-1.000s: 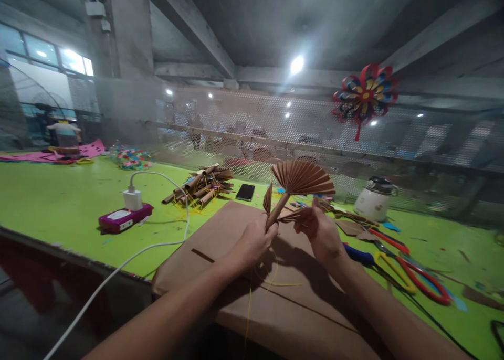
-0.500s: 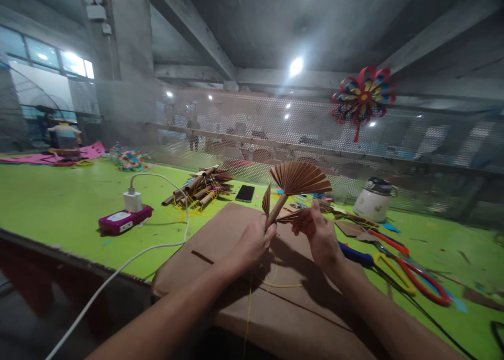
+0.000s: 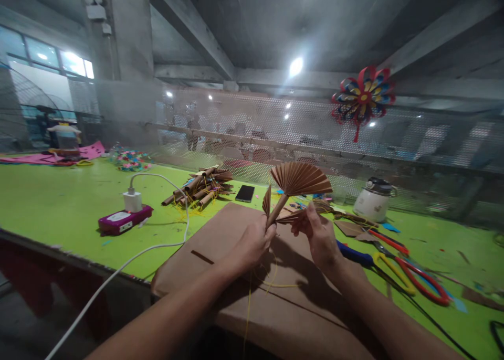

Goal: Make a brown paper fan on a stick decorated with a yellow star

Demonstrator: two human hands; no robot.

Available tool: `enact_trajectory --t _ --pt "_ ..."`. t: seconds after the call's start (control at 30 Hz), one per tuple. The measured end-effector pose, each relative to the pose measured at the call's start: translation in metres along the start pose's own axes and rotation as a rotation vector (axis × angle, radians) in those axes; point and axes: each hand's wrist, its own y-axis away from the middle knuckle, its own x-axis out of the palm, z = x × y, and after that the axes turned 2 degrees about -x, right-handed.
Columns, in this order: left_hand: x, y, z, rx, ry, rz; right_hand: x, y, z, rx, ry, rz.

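Note:
My left hand (image 3: pixel 255 243) is closed round the lower end of a brown paper flower (image 3: pixel 301 179), which has a rolled stem and a pleated fan spread at its top. Two smaller pleated leaves stick out from the stem, one on each side. The right-hand pleated leaf (image 3: pixel 292 217) is pinched at its outer tip between the fingers of my right hand (image 3: pixel 319 236). Yellow string (image 3: pixel 271 282) trails below my left hand onto a brown cardboard box (image 3: pixel 208 234) under both hands.
Rolled paper stems (image 3: pixel 202 187) lie bundled behind the box, near a phone (image 3: pixel 244 193). A purple power strip (image 3: pixel 125 221) with a white charger and cable sits left. Scissors (image 3: pixel 421 276), a blue-handled tool (image 3: pixel 356 255) and a white flask (image 3: pixel 373 200) are on the right.
My right hand has shifted very slightly at the leaf, its thumb a little further left. The flower and my left hand stay nearly where they were.

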Motion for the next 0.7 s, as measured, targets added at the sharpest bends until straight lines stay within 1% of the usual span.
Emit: enact_trajectory --t 0.1,0.17,0.33,0.53,0.63,0.7 --pt "0.000 0.000 0.003 0.084 -0.138 -0.007 0.000 0.000 0.000 -0.008 0.010 0.003" --pt "0.001 -0.001 0.005 0.095 -0.177 -0.014 -0.001 -0.001 0.000 -0.011 0.027 0.008" --pt "0.002 -0.002 0.006 0.072 -0.194 -0.018 -0.003 -0.001 -0.004 -0.020 0.079 0.044" --pt "0.001 -0.001 -0.002 0.043 -0.198 -0.031 -0.003 0.001 -0.004 -0.004 0.149 0.095" --pt "0.001 0.001 -0.006 0.019 -0.183 -0.029 0.000 0.002 -0.001 0.012 0.125 0.101" --pt "0.001 0.002 -0.009 -0.006 -0.121 -0.034 0.000 0.002 0.000 0.036 0.075 0.103"
